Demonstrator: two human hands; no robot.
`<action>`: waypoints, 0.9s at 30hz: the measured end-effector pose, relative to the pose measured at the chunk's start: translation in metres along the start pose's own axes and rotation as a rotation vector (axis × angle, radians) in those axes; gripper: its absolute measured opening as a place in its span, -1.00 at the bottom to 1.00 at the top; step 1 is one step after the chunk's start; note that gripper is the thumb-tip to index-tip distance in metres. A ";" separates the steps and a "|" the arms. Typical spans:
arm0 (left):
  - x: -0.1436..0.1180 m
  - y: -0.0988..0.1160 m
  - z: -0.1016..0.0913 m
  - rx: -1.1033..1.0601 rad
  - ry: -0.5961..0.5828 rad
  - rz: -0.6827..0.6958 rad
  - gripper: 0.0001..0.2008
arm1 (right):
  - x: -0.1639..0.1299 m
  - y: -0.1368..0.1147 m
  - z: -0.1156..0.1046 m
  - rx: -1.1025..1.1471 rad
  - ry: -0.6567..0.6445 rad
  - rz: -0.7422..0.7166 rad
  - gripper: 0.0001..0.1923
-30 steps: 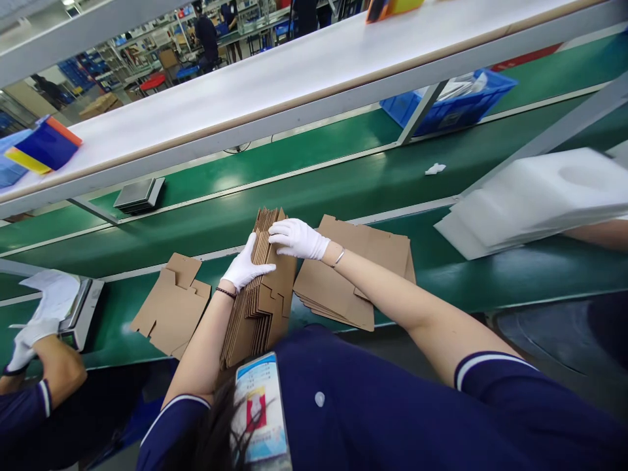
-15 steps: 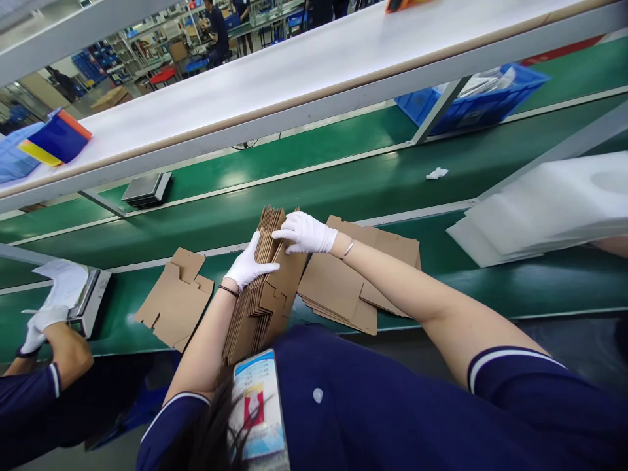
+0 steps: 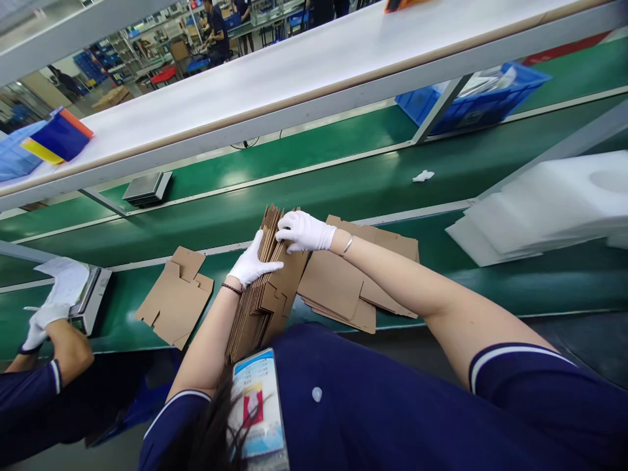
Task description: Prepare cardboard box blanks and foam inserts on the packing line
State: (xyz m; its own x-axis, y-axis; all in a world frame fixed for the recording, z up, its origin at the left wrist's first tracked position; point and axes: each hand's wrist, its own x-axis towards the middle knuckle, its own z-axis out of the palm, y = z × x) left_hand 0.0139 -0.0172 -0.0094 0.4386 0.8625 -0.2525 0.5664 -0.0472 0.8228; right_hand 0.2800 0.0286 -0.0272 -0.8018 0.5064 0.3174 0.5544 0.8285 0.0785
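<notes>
Obs., packing line. The person stands a bundle of flat cardboard blanks on edge on the green belt, leaning toward the body, so the sheet edges face up and can be fanned or counted; lying flat they would hide each other.

Left hand, white glove: wrapped over the left face of the bundle near its top, thumb pointing across the sheet edges, fingers closed around the pack. It appears to act as the clamp that keeps the sheets from splaying.

Right hand, white glove: curled over the far top corner of the same bundle, fingertips pressed down on the edges, partly closed rather than a full fist. It seems to square or part the sheets; which, I cannot tell.

Just right of the bundle, under the right forearm, a flat stack of blanks lies on the belt. To the left, apart, a single blank lies flat.

Far left, a co-worker's gloved hand rests at a small scale. White foam pieces sit at right, a blue crate beyond, a white shelf overhead.
</notes>
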 end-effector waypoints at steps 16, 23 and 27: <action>-0.002 0.004 0.001 0.017 -0.021 0.026 0.36 | 0.009 -0.004 -0.010 0.060 -0.091 -0.031 -0.22; -0.003 0.002 -0.003 -0.007 -0.008 0.003 0.31 | 0.002 0.004 0.013 0.007 0.016 -0.122 -0.25; -0.003 -0.003 -0.006 -0.009 0.005 0.018 0.28 | -0.002 0.005 0.020 0.032 0.106 -0.156 -0.33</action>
State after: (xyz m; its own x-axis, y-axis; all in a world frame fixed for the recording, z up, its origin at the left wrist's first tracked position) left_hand 0.0067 -0.0170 -0.0077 0.4453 0.8639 -0.2353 0.5523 -0.0582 0.8316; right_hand 0.2803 0.0365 -0.0462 -0.8487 0.3442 0.4016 0.4162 0.9031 0.1055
